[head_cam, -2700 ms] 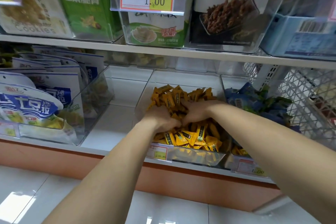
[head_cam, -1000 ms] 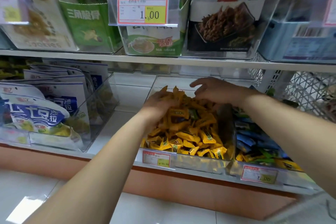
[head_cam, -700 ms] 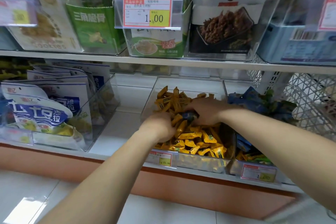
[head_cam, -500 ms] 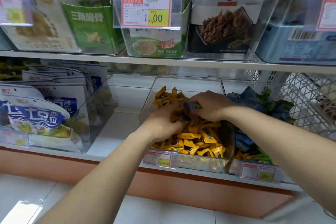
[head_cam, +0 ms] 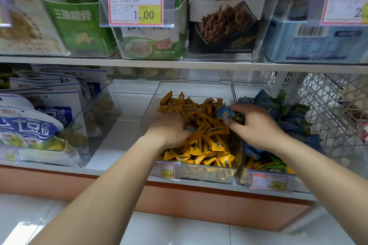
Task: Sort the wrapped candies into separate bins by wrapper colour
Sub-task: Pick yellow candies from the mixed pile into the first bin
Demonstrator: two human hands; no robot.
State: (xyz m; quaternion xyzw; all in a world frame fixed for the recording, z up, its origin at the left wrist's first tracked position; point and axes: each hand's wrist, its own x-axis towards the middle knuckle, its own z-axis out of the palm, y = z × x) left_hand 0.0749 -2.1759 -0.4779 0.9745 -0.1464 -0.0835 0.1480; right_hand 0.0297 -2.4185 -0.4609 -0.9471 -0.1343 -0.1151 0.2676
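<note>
The right hand point(head_cam: 256, 127) has come up out of the yellow bin point(head_cam: 195, 89) and drifted towards that bin's right wall. Half a second ago it was low over the middle of the heap. Thumb and forefinger pinch a blue candy point(head_cam: 225, 113), now held clear above the yellow candies point(head_cam: 207, 145) near the bin's back right corner. Something greenish sits under the other curled fingers; I cannot tell whether it is a second wrapper.

The left hand point(head_cam: 169, 131) has barely shifted. It lies knuckles-up on the left half of the yellow bin, fingers curled down into the heap with the tips buried, so I cannot tell if it grips anything. A dark scrap point(head_cam: 188, 127) shows just beside those fingertips, too blurred to name.

My reading is that one stray has been fished out and is on its way to the blue bin point(head_cam: 249, 88), immediately right of the yellow bin. The drop is not yet made. A few yellow wrappers point(head_cam: 256, 165) lie at the front of that right-hand bin, so sorting looks far from finished.
</note>
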